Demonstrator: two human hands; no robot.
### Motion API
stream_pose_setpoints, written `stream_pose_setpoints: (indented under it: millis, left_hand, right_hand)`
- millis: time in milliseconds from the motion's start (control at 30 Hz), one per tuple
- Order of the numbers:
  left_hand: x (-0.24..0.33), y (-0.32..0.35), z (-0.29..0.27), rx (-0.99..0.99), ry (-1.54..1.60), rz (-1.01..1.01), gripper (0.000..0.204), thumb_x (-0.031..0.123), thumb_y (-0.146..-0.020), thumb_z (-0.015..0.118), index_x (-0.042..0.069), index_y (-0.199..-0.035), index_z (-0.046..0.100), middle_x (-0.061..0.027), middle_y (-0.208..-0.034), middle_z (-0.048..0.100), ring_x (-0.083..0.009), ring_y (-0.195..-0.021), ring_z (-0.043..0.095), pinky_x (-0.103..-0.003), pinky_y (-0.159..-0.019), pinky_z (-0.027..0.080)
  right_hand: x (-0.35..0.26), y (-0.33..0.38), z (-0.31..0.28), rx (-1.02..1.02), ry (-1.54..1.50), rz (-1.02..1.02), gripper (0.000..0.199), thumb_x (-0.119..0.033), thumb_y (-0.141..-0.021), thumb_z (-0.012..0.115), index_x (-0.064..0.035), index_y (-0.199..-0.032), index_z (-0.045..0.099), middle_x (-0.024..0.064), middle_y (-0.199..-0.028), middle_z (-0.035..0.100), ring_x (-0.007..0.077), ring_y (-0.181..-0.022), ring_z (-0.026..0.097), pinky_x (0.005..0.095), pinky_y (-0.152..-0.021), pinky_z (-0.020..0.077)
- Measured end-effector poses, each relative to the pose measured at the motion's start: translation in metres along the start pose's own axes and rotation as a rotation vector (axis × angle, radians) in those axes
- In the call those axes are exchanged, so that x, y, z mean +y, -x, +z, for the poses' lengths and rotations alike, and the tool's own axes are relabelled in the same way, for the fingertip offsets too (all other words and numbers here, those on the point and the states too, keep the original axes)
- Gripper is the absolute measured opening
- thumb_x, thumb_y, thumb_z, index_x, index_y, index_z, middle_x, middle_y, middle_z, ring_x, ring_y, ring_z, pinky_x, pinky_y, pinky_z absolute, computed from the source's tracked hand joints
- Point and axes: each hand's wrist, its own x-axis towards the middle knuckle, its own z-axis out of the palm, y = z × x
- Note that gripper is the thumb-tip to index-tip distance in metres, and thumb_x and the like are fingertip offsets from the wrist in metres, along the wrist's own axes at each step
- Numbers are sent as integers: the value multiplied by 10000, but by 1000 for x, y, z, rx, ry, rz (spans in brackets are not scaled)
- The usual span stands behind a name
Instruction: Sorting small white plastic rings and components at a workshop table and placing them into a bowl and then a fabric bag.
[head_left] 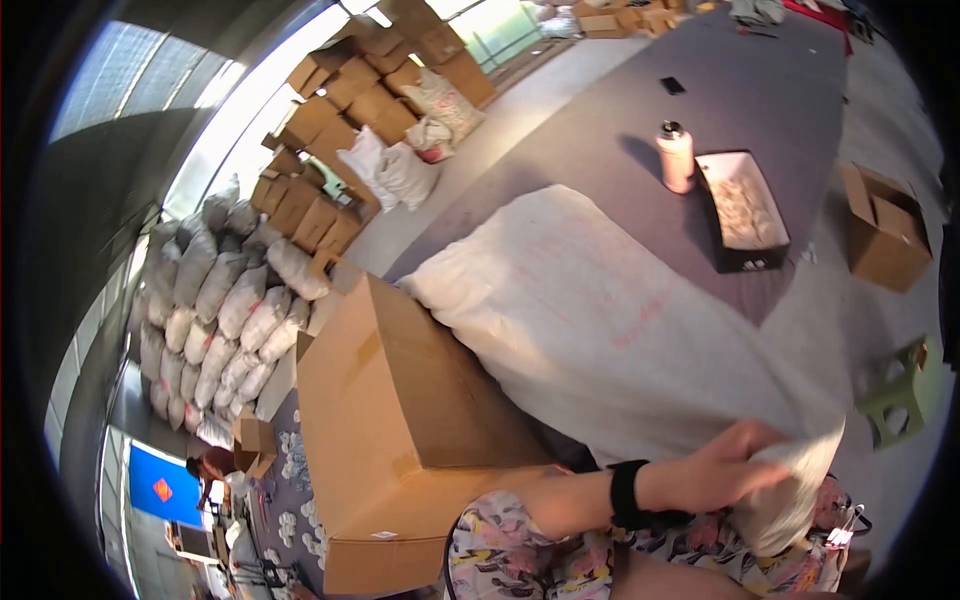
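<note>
A large off-white woven sack (600,310) with faint pink markings stretches across the table to my lap. My left hand (735,465), with a black band on its wrist, has its fingers closed on the near right end of the sack. That end hangs down over my patterned clothing. Against the sack's left side stands a big brown cardboard box (400,420). My right hand is not visible.
On the grey-topped table stand a pink bottle (676,160), a black open box (745,215) with pale pieces inside, and a phone (673,86). A cardboard carton (885,230) and green stool (895,395) are right. Stacked sacks (215,300) and cartons (370,95) line the left; a person (215,465) is lower left.
</note>
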Motion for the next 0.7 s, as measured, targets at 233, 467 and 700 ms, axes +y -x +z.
stream_pose_setpoints:
  millis: [233,467,700]
  left_hand:
    - [19,75,10,828,-49,194,268,135,-856,510,4,-1087,544,-169,-1123,528,-265,-1042,497,-359,-884,381]
    - [19,92,9,723,-177,367,374,49,-766,547,-61,-1121,501,-177,-1094,559,-313,-1005,525,-377,-887,390]
    - [15,105,17,699,-173,298,412,43,-741,554,-63,-1136,501,-201,-1134,547,-345,-1058,516,-379,-900,381]
  right_hand:
    - [-7,27,34,-89,-144,114,220,-157,-776,522,-64,-966,582,98,-943,604,259,-758,580,359,-633,473]
    - [-6,36,68,-133,-320,160,219,-159,-774,523,-66,-963,583,95,-938,604,256,-755,580,358,-629,472]
    - [-1,33,80,-135,-476,220,218,-160,-772,524,-68,-961,583,93,-932,604,252,-751,579,357,-624,471]
